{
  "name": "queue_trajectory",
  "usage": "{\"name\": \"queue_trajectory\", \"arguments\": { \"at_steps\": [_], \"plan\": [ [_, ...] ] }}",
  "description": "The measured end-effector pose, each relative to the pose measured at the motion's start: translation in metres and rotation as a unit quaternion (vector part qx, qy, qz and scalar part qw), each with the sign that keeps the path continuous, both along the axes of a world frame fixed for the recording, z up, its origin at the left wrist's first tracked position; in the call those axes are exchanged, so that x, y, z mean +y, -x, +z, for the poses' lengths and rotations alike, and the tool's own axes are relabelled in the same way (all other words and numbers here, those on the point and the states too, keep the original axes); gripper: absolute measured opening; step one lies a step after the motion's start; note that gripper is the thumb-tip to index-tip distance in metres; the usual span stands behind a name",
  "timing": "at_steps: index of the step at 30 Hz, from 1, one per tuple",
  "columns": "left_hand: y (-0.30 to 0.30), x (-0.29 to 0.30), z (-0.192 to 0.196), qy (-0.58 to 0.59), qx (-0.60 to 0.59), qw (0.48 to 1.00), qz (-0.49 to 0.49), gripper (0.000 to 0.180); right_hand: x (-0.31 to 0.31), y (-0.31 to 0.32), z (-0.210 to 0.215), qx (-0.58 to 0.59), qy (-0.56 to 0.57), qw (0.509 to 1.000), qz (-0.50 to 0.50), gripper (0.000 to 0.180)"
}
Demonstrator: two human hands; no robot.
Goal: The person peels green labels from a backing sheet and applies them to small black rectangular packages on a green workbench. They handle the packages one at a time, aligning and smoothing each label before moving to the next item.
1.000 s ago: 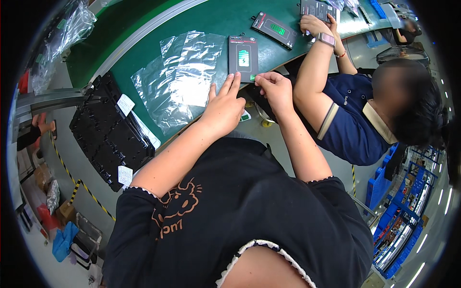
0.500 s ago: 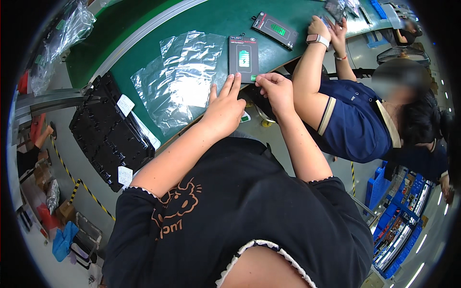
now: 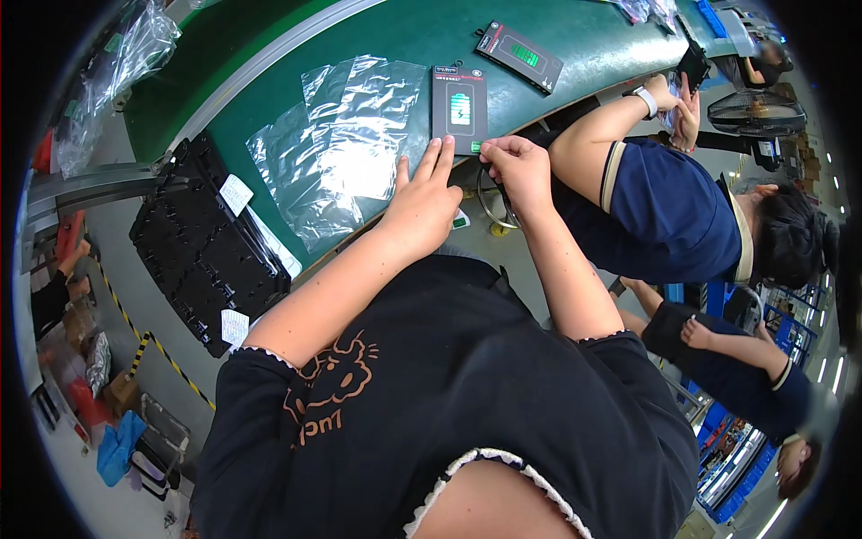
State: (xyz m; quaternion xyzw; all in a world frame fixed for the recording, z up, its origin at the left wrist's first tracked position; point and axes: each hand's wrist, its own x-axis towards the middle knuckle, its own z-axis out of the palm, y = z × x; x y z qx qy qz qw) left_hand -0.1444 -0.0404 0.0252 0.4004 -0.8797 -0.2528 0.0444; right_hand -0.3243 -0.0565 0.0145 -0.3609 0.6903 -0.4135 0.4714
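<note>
The person wears a loose black top [image 3: 503, 377] with short sleeves. On the left of the chest is a print [image 3: 337, 382] in copper-brown outline, a cartoon animal face with whisker-like strokes, and a row of lettering [image 3: 321, 429] in the same colour sits nearer the collar. A scalloped white trim [image 3: 485, 455] edged in black follows the rounded neckline. The left sleeve [image 3: 238, 404] and right sleeve [image 3: 642, 386] finish in narrow hems dotted with white. The forearms [image 3: 332, 287] are uncovered, as are the fingers [image 3: 443, 160].
</note>
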Motion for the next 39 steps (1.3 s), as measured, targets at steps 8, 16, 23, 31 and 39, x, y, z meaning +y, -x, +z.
{"name": "queue_trajectory", "arguments": {
  "at_steps": [8, 16, 23, 31, 39],
  "plan": [
    [0.000, 0.000, 0.000, 0.004, -0.002, 1.000, -0.002, 0.014, -0.001, -0.001, -0.001, 0.011, -0.001, 1.000, -0.008, 0.013],
    [0.000, 0.000, 0.000, -0.001, -0.003, 1.000, -0.004, 0.014, -0.001, -0.002, -0.002, 0.006, -0.002, 1.000, -0.015, 0.013],
    [0.000, 0.000, 0.000, 0.002, -0.009, 1.000, -0.004, 0.014, -0.001, -0.005, 0.001, 0.065, -0.008, 0.998, -0.008, 0.014],
    [0.001, 0.000, 0.000, 0.008, -0.032, 0.999, -0.009, 0.014, -0.004, -0.016, 0.001, 0.447, 0.076, 0.885, 0.107, 0.020],
    [0.000, 0.000, 0.001, 0.003, -0.029, 1.000, -0.004, 0.013, 0.001, 0.023, -0.012, 0.343, 0.050, 0.938, 0.017, 0.040]
  ]
}}
